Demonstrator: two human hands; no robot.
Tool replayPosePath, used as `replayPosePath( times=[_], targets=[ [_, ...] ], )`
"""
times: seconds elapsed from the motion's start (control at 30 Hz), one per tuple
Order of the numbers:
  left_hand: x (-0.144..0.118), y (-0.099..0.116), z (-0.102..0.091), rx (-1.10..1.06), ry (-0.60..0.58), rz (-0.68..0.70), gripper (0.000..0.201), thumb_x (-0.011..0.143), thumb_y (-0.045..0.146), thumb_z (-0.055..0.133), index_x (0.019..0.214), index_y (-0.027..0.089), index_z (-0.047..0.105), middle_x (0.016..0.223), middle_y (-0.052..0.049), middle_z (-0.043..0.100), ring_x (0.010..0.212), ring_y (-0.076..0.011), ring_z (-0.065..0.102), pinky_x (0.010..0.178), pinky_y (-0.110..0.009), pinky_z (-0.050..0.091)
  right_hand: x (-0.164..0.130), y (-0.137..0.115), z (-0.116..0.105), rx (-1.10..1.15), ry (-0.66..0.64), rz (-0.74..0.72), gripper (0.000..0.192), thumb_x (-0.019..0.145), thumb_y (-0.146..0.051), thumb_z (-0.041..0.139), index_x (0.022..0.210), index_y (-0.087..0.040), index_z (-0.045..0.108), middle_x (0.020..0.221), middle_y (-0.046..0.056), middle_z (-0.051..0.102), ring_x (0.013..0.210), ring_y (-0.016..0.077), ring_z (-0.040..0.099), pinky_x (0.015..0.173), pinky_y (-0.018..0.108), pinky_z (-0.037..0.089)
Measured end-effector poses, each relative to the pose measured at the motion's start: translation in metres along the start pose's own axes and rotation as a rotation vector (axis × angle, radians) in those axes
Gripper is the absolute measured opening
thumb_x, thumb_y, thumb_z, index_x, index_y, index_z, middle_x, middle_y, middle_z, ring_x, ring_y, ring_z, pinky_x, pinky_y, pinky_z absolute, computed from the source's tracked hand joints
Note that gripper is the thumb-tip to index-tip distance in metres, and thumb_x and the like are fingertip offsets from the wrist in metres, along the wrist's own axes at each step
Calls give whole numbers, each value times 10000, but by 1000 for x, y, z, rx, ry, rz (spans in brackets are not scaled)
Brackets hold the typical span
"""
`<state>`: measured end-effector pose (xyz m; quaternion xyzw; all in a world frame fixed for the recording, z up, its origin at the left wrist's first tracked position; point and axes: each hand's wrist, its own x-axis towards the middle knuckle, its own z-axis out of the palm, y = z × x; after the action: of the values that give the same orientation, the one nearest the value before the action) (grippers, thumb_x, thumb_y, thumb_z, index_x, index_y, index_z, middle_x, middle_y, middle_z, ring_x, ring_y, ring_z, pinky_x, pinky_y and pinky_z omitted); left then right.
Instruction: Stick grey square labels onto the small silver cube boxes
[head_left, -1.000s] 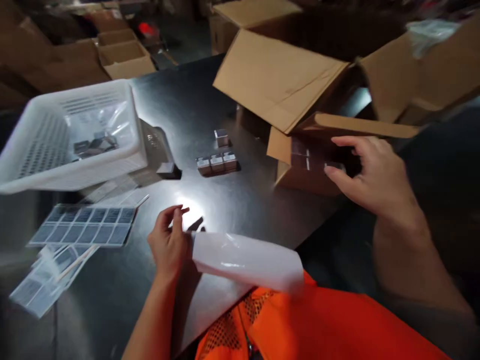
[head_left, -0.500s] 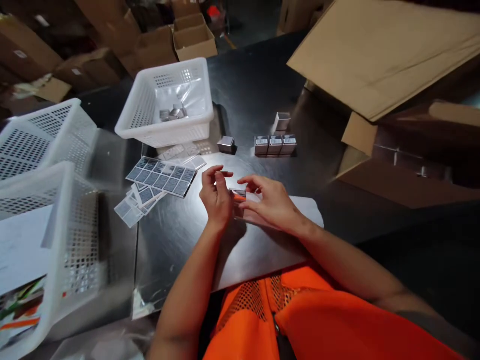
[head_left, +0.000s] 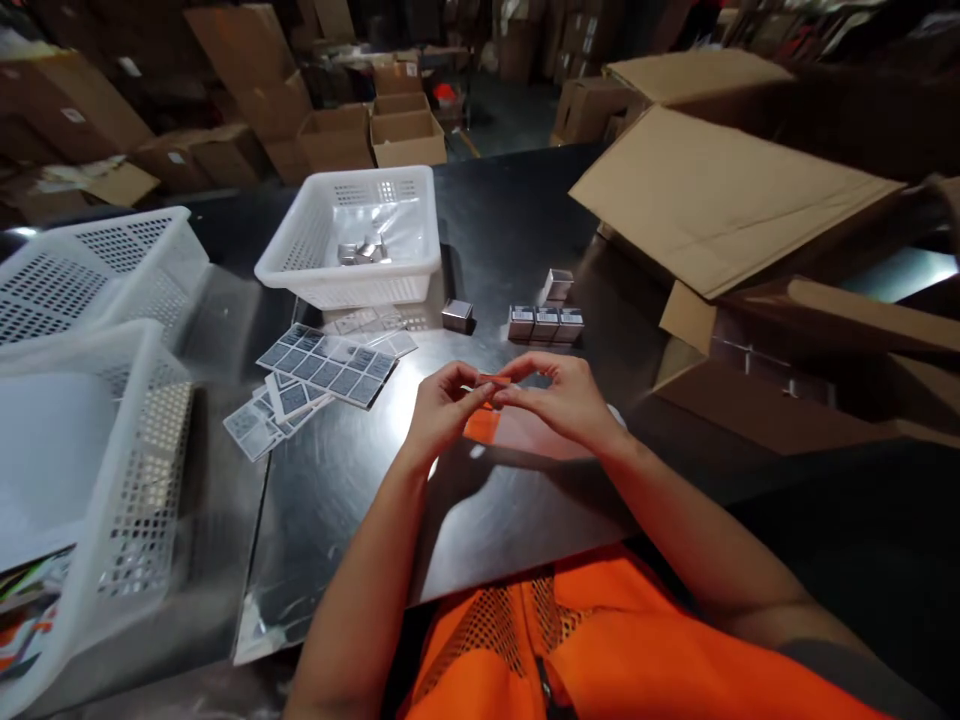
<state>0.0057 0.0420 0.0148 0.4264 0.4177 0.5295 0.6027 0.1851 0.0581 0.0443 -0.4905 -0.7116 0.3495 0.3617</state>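
Head view: I see both hands meeting at frame centre over the dark bench (head_left: 525,220). Left hand (head_left: 442,410) and right hand (head_left: 566,395) have their fingertips pinched together on a small orange-tinted piece (head_left: 495,380); too small to tell what it is. Just below it an orange-lit sheet (head_left: 517,430) lies flat on the bench, partly under the right hand.

Above centre: a row of three small labelled boxes (head_left: 546,323) side by side, one silver box (head_left: 559,285) just behind them, tilted, and a lone silver cube (head_left: 457,315) to their left.

Left of centre: label sheets (head_left: 326,365) fanned out flat, more loose ones toward lower left.

Upper centre-left: white basket (head_left: 420,270) holding a clear bag and a few silver pieces. Two more white baskets (head_left: 112,400) at the left edge.

Right side: open cardboard carton (head_left: 720,200) on its side, flaps spread. Orange mesh vest (head_left: 600,640) at bottom.
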Motion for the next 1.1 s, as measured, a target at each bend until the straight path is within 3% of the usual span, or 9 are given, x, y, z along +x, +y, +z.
replayPosePath(
  times=[0.1, 0.27, 0.47, 0.57, 0.7, 0.87, 0.97, 1.03, 1.1],
  targets=[
    [2, 1, -3, -5, 42, -24, 451, 567, 464, 928, 736, 182, 620, 774, -25, 745, 637, -153, 688, 647, -287, 568, -1, 4, 3, -80, 51, -177, 109, 834, -337, 798, 886, -241, 804, 907, 35, 796, 882, 235, 716, 847, 370, 501],
    [8, -3, -14, -29, 113, -107, 364, 634, 460, 855, 782, 191, 660, 707, 1, 698, 583, -142, 664, 565, -248, 509, 0, 19, 21, -577, 234, -616, 166, 958, -251, 639, 917, -275, 798, 975, 73, 778, 938, 271, 635, 816, 436, 412],
    [13, -4, -31, -23, 144, -184, 463, 534, 491, 927, 749, 157, 689, 681, -49, 702, 606, -160, 654, 570, -261, 496, 9, 23, 30, -495, -48, -951, 269, 1005, -210, 534, 870, -257, 762, 976, 44, 742, 931, 214, 614, 796, 364, 437],
    [12, 0, -36, -7, 86, -219, 505, 565, 537, 919, 827, 142, 743, 750, -81, 723, 635, -167, 666, 572, -265, 500, 22, 22, 28, -492, -28, -999, 233, 997, -200, 547, 918, -253, 760, 941, 55, 730, 897, 218, 605, 786, 371, 449],
    [9, 5, -41, 33, -32, -259, 471, 568, 390, 919, 933, 127, 781, 796, -97, 736, 627, -163, 658, 573, -265, 492, 33, 23, 33, -496, -89, -1133, 249, 998, -192, 545, 888, -253, 759, 889, 51, 744, 830, 206, 621, 725, 362, 453],
    [9, 8, -49, 161, 9, -215, 427, 546, 296, 827, 940, 139, 786, 658, -31, 667, 544, -139, 568, 531, -255, 418, 27, 7, 24, -105, -338, -932, 154, 949, -326, 661, 838, -330, 767, 855, 18, 696, 839, 187, 652, 782, 349, 511],
    [11, 8, -58, 324, 140, -188, 281, 597, 272, 726, 852, 172, 787, 672, -21, 675, 574, -148, 565, 557, -256, 413, 48, -6, 10, 44, -87, -742, 110, 924, -365, 676, 982, -311, 752, 964, 32, 676, 894, 195, 652, 825, 350, 540],
    [13, 9, -62, 470, 233, -192, 157, 628, 232, 648, 720, 186, 766, 615, -20, 646, 600, -171, 571, 574, -265, 400, 77, -5, 9, -19, 103, -584, 366, 872, -375, 722, 1216, -258, 678, 1060, 61, 678, 958, 230, 656, 853, 377, 548],
    [15, 9, -63, 611, 313, -186, 127, 624, 185, 595, 576, 202, 711, 528, -18, 573, 650, -201, 581, 614, -278, 394, 109, 3, 19, -199, 96, -415, 759, 776, -335, 796, 1455, -188, 491, 1141, 112, 683, 1048, 286, 656, 935, 432, 537]
  ],
)
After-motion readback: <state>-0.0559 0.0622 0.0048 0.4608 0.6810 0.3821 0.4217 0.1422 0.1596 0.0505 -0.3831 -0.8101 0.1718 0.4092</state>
